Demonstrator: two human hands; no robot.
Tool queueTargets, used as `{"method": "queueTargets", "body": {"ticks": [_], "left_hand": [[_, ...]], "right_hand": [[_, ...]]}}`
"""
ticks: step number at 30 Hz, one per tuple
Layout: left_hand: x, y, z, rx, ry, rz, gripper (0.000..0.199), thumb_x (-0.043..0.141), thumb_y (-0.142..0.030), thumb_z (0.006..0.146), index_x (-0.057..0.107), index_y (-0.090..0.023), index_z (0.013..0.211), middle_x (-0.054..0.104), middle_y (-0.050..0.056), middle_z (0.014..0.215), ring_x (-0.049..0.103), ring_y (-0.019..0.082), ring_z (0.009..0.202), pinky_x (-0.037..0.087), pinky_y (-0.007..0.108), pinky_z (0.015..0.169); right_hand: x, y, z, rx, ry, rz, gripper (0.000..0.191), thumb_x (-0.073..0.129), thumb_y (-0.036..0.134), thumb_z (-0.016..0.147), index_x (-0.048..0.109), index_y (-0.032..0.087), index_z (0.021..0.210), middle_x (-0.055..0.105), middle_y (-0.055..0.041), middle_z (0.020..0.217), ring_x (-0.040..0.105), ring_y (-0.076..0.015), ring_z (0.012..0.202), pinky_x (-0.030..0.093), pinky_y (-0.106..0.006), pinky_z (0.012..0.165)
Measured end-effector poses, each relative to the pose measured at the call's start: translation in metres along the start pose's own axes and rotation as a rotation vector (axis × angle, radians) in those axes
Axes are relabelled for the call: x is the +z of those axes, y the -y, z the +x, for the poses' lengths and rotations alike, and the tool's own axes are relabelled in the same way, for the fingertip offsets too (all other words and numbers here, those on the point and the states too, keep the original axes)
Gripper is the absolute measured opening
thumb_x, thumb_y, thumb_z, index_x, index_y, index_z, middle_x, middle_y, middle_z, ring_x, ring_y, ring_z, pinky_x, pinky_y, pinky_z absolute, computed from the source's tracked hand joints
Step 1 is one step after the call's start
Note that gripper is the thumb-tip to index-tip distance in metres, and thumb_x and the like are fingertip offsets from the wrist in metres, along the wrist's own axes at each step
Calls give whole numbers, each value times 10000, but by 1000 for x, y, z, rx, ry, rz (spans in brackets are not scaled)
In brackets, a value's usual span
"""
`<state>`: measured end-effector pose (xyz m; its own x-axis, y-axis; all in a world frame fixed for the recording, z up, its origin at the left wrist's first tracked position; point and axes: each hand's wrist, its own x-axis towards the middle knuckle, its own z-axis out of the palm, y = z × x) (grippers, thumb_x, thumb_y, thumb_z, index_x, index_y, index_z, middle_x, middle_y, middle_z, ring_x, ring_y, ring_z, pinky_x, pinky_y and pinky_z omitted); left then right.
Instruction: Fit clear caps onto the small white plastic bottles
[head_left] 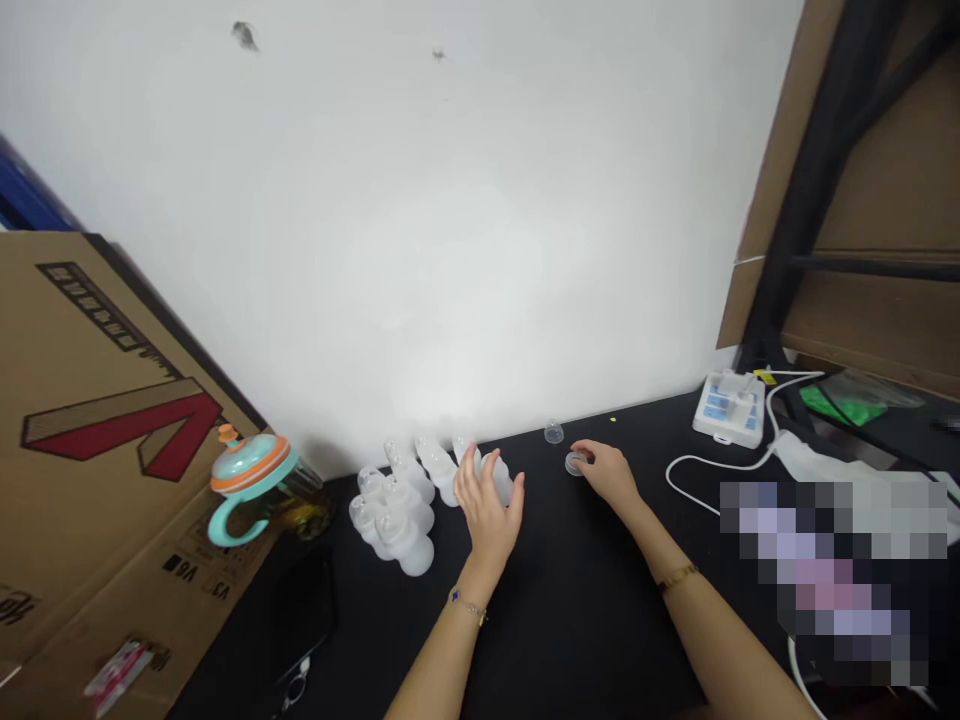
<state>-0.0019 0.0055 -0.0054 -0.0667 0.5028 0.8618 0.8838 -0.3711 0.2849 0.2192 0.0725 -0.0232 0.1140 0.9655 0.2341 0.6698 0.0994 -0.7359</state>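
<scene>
Several small white bottles with clear caps [405, 540] stand grouped on the black table [555, 620], left of my hands. My left hand [487, 505] is open, its fingers spread beside the rightmost bottle [499, 478], which it partly hides; whether they touch I cannot tell. My right hand [606, 472] pinches a small clear ring-like cap [575, 463] at the table surface. Just behind it, near the wall, lies a clear domed cap [553, 432].
At the left are a cardboard box [90, 400], a jug with a turquoise handle [251, 475] and a dark phone [304, 610]. On the right lie a white power strip [730, 410], a looping white cable [686, 460] and white cloth-like material [825, 465].
</scene>
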Motion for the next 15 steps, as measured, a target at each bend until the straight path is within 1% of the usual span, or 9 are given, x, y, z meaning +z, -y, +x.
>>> {"method": "queueTargets", "body": {"ticks": [3, 5, 9, 13, 15], "left_hand": [[6, 5, -1, -159, 85, 8, 553, 586, -405, 946, 445, -169, 1425, 354, 230, 1564, 352, 376, 1449, 335, 581, 1119], [9, 7, -2, -213, 142, 14, 604, 567, -439, 949, 395, -180, 1467, 333, 222, 1580, 349, 384, 1449, 345, 583, 1112], [12, 10, -5, -229, 218, 2, 637, 536, -450, 957, 342, -185, 1503, 319, 214, 1589, 347, 382, 1450, 357, 573, 1113], [12, 10, -6, -215, 285, -89, 559, 461, -383, 991, 346, -180, 1499, 294, 199, 1595, 334, 342, 1466, 349, 535, 1148], [13, 10, -7, -216, 308, -149, 546, 443, -361, 995, 343, -173, 1499, 264, 195, 1604, 294, 330, 1489, 330, 521, 1172]], "right_hand": [[-1, 1, -1, 24, 23, -41, 245, 652, 231, 806, 762, 244, 1025, 771, -54, 992, 700, -250, 950, 488, -319, 815], [-2, 1, -1, 36, 35, -59, 240, 658, 224, 801, 761, 246, 1017, 770, -50, 993, 699, -247, 940, 480, -309, 795], [-1, 0, -1, 41, 51, -55, 225, 654, 206, 800, 760, 247, 994, 772, -41, 987, 699, -235, 937, 473, -294, 788], [-1, -2, 1, 45, 62, -30, 233, 660, 196, 793, 760, 231, 1000, 772, -49, 980, 700, -234, 932, 475, -292, 784], [-1, -2, 1, 39, 59, -27, 233, 653, 191, 795, 762, 226, 998, 772, -54, 978, 699, -236, 934, 476, -296, 784]]}}
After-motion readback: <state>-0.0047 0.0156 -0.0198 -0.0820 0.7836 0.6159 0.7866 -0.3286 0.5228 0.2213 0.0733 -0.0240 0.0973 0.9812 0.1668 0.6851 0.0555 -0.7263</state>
